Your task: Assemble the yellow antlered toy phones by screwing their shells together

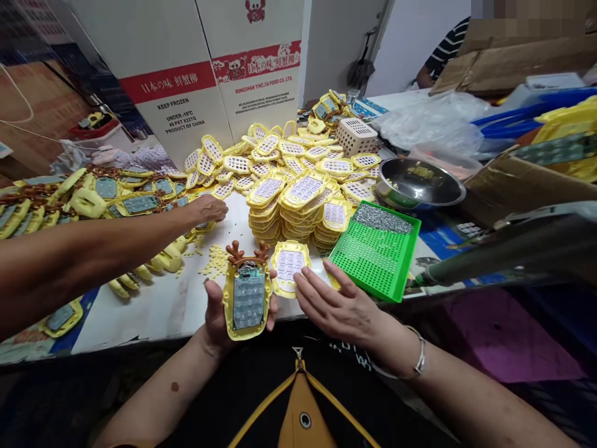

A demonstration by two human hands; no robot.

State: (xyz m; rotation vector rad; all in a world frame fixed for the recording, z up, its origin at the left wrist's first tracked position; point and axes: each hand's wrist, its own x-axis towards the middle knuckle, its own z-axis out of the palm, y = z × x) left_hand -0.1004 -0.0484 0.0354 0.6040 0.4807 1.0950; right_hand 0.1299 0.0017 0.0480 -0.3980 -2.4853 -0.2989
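My left hand [216, 317] is wrapped around a yellow toy phone shell [249, 298] with brown antlers. Its inside faces me, showing a green circuit board and a grey keypad sheet. My right hand [333, 302] has its fingers stretched out, their tips at the right edge of a yellow front panel [290, 267] with a white keypad. That panel lies on the table just right of the toy phone. Behind it stand stacks of similar yellow panels [303, 211]. Small pale-yellow pieces [215, 261] are scattered left of the held shell.
A co-worker's arm [116, 249] reaches in from the left over yellow shells with boards. A green tray [373, 255] of small metal parts and a steel bowl [420, 182] stand at right. A white carton [186, 93] rises behind a panel heap [280, 152].
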